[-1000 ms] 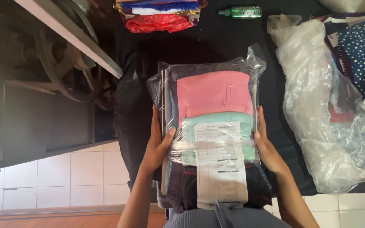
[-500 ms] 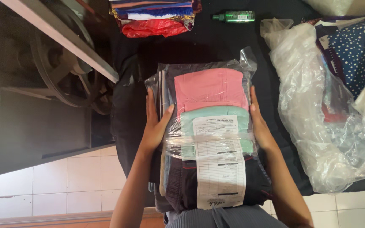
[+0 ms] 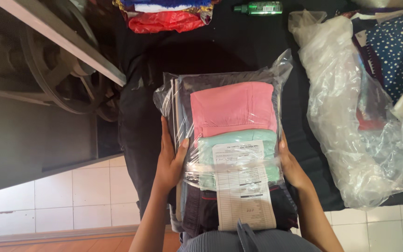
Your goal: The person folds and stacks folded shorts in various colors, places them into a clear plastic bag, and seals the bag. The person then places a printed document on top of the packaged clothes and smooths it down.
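Observation:
I hold a clear plastic packet (image 3: 229, 112) of folded clothes upright in front of me. Inside it I see a pink garment on top, a mint green one below and a dark one at the bottom. A white printed paper slip (image 3: 243, 186) lies on the packet's front. My left hand (image 3: 170, 161) grips the packet's left edge, thumb on the front. On the opposite edge my right hand (image 3: 291, 164) clasps it, mostly hidden behind the plastic.
A black cloth (image 3: 220, 46) covers the surface beneath. A large crumpled clear bag (image 3: 350, 130) with dotted blue fabric lies at the right. Folded red and blue cloth (image 3: 164, 14) and a green bottle (image 3: 257, 8) lie at the top. A treadle sewing-machine wheel (image 3: 61, 74) stands left, over white floor tiles.
The view has shifted slightly; the packet sits a little lower and steadier in my hands. Both hands keep the same grip.

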